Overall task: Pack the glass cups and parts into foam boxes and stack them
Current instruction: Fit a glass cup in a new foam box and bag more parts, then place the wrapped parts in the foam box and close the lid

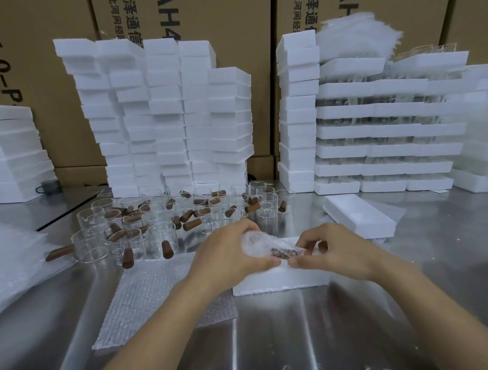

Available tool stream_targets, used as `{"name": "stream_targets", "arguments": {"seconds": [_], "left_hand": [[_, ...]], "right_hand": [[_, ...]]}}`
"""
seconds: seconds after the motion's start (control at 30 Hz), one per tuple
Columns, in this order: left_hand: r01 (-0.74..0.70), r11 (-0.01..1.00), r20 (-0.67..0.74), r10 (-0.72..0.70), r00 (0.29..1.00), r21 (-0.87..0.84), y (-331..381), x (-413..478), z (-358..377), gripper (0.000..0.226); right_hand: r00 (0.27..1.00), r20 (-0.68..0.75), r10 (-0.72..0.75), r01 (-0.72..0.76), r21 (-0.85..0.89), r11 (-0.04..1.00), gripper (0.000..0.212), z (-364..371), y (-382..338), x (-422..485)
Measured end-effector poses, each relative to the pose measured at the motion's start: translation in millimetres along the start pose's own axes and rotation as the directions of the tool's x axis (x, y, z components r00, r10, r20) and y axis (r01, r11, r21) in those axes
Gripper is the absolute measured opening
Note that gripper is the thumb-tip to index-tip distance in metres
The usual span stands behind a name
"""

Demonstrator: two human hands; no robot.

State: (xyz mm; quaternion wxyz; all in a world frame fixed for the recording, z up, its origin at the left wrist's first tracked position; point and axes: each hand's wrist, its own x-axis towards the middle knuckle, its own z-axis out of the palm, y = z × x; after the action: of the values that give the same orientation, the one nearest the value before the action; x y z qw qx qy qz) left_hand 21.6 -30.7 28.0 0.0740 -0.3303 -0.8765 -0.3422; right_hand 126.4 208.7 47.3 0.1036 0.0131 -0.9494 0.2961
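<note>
Glass cups and loose wooden handles crowd the surface behind my hands, with foam box stacks walling the back. Over the foam box, my left hand and right hand both pinch a bubble-wrapped wooden part. A bubble wrap sheet lies to the left, bare metal nearer me.

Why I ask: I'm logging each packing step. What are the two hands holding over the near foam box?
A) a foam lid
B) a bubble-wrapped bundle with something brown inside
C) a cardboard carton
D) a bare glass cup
B: the left hand and the right hand both pinch a bubble-wrap bundle, with a brown piece showing through it, just above the foam box.
</note>
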Motion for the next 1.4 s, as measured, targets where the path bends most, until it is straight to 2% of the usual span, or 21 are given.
{"name": "stream_targets", "arguments": {"seconds": [0.1, 0.17, 0.33, 0.5, 0.6, 0.7, 0.77, 0.8, 0.87, 0.93, 1.13, 1.23, 1.33, 1.4], "left_hand": [[-0.052, 0.995, 0.007, 0.052, 0.999, 0.090, 3, 1, 0, 0.074], [-0.067, 0.995, 0.064, 0.063, 0.996, 0.072, 5, 1, 0, 0.075], [-0.190, 0.978, 0.182, 0.171, 0.968, 0.090, 2, 0, 8, 0.050], [-0.157, 0.988, 0.214, 0.152, 0.965, 0.008, 2, 3, 11, 0.049], [-0.092, 0.979, 0.252, 0.137, 0.958, -0.183, 4, 3, 3, 0.047], [-0.008, 0.936, 0.166, 0.071, 0.984, -0.353, 6, 7, -17, 0.036], [0.062, 0.919, 0.049, -0.047, 0.998, -0.388, 1, 11, -34, 0.021], [0.103, 0.921, 0.042, -0.094, 0.995, -0.376, -2, 12, -40, 0.017], [0.190, 0.926, 0.148, -0.148, 0.978, -0.327, -8, 12, -47, 0.013], [0.227, 0.948, 0.249, -0.170, 0.953, -0.223, -10, 11, -46, 0.016], [0.184, 0.972, 0.211, -0.151, 0.966, -0.144, -6, 11, -39, 0.019], [0.136, 0.979, 0.089, -0.123, 0.988, -0.155, -10, 11, -38, 0.017], [0.076, 0.973, 0.000, -0.078, 0.997, -0.219, -9, 13, -38, 0.014], [0.070, 0.970, 0.074, -0.054, 0.996, -0.233, -7, 11, -38, 0.022]], "right_hand": [[1.000, -0.015, -0.025, 0.026, 0.027, 0.999, 0.030, 0, -1, 1], [0.999, -0.020, -0.041, 0.042, 0.049, 0.998, 0.025, 0, -1, 1], [0.998, -0.001, -0.057, 0.057, 0.054, 0.997, 0.024, 4, 3, 3], [0.999, 0.001, -0.048, 0.047, 0.043, 0.998, 0.024, 4, 6, 6], [0.999, -0.008, -0.038, 0.038, 0.016, 0.999, 0.023, 5, 6, 6], [0.999, -0.042, -0.029, 0.029, 0.014, 0.999, 0.029, 2, 5, 4], [0.992, -0.122, -0.018, 0.025, 0.055, 0.998, 0.036, 1, 4, 4], [0.985, -0.171, -0.007, 0.020, 0.073, 0.997, 0.036, 1, 4, 4], [0.973, -0.229, 0.009, 0.007, 0.069, 0.998, 0.033, 2, 4, 5], [0.975, -0.220, 0.022, -0.013, 0.044, 0.999, 0.034, 4, 5, 5], [0.981, -0.187, 0.047, -0.040, 0.039, 0.998, 0.040, 11, 9, 7], [0.975, -0.211, 0.064, -0.049, 0.076, 0.996, 0.040, 8, 9, 8], [0.940, -0.325, 0.108, -0.098, 0.048, 0.994, 0.030, -2, 19, 9], [0.875, -0.455, 0.163, -0.196, -0.027, 0.980, 0.023, -10, 31, 10]]}}
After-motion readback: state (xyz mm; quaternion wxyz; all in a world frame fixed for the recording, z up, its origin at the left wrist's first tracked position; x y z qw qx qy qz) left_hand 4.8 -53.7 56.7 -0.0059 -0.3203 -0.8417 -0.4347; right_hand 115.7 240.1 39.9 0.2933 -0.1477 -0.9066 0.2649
